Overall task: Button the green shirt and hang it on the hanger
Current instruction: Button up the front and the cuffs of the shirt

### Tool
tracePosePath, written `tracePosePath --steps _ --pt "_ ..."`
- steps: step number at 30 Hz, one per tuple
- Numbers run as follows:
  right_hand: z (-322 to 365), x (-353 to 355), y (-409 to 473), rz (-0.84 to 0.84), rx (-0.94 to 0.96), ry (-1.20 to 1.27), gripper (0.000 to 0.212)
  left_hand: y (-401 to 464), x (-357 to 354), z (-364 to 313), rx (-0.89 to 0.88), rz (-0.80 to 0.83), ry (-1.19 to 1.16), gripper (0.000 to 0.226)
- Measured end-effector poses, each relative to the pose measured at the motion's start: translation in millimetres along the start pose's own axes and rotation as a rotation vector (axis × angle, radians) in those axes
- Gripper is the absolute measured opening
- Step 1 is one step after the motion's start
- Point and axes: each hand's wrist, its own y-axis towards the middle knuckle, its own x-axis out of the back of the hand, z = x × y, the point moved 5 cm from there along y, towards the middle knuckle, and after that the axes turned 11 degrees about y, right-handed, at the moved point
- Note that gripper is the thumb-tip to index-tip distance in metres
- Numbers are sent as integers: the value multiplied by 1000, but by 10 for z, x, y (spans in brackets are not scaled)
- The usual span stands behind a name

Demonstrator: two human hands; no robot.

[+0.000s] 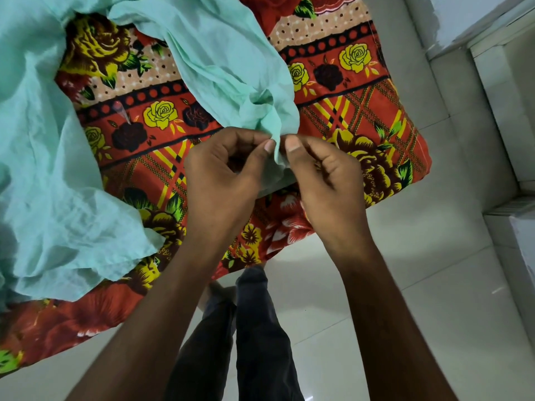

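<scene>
Mint-green, thin crumpled cotton shirt (43, 140) is lying unfastened across the bed covered by a red, yellow and black rose-print sheet (362, 105). Its bulk is spreading along the bed's left side, running from the top edge toward the near edge, while one panel is reaching diagonally down and right toward the bed's corner. The left hand (223, 175) is pinching the tip of that panel between thumb and forefinger. The right hand (324, 172) is gripping the same edge from the opposite side, thumbs nearly touching. Dark trousers (254, 328) are standing over the pale tiled floor (405, 270).
</scene>
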Motion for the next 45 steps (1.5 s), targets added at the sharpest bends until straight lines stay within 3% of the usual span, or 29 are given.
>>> tracePosePath --steps 9,15,22,26,30,34,40,45 --pt "-59 29 56 -42 34 -87 19 -8 -41 -12 9 40 37 9" --pt "-60 10 65 -105 155 -364 16 29 -75 42 99 119 -39 8" --pt "6 14 113 -102 58 -465 34 147 -54 -44 -10 264 194 22" --pt "486 -241 131 -60 190 -574 37 304 388 -314 -77 101 212 20" --pt "896 -779 366 76 378 -619 23 596 1032 -355 -102 -65 370 24" --pt "1046 -1661 749 264 418 -524 28 922 1749 -159 -43 -131 609 44" --pt "991 -3068 994 563 520 -581 32 1162 2645 598 72 -227 836 57" --pt "861 -4156 1202 677 776 -666 35 1323 3375 1317 179 -353 849 58"
